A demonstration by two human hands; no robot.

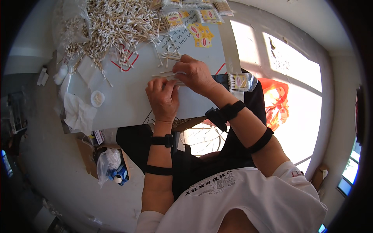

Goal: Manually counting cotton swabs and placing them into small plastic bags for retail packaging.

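Observation:
My two hands meet over the grey tabletop (pixel 128 105). My left hand (pixel 162 97) is closed, its thumb and fingers pinching the near side of what looks like a small clear plastic bag (pixel 179 74). From the right, my right hand (pixel 195 75) comes over it with bent fingers gripping the same bag; what is inside is mostly hidden by the fingers. A few loose cotton swabs (pixel 170 56) lie just beyond my hands. To the right, a filled packet of cotton swabs (pixel 238 82) with a yellow label rests at the table's edge.
A big heap of loose cotton swabs (pixel 116 27) covers the far left. Filled packets (pixel 210 16) and yellow cards (pixel 200 35) lie at the far side. At left are a small white round tub (pixel 97 98) and crumpled tissue (pixel 79 110). A red plastic bag (pixel 274 103) is beyond my right arm.

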